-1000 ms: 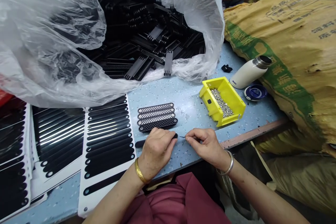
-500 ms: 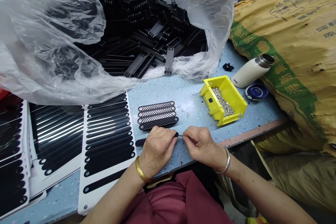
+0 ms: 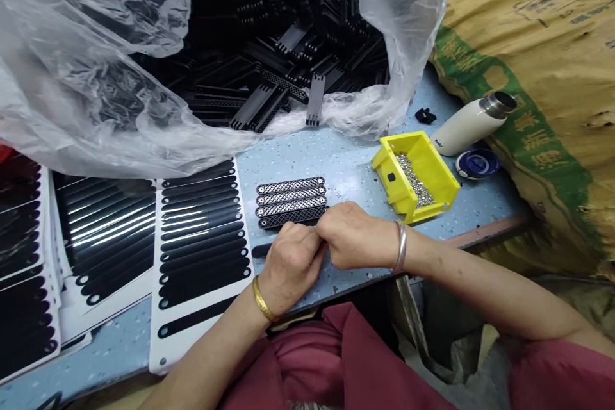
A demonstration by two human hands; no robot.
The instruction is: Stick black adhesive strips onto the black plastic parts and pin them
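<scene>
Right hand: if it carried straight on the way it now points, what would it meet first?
The left hand. The right hand points leftward across the person's front and seems to touch the left hand, which covers a black strip. Depth at the contact is hard to judge.

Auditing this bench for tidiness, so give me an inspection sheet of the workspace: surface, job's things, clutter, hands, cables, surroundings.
Surface: blue speckled table, crowded.
Job's things: black strip under left hand; four mesh strips in a row behind it; yellow bin of small metal parts.
Clutter: white flask lying down, blue cap beside it; label sheets at left.
Hands: left hand closed on black strip; right hand curled at its end, contents hidden.
Cables: nothing seen.
Surroundings: plastic bag of black parts; yellow sack.
</scene>
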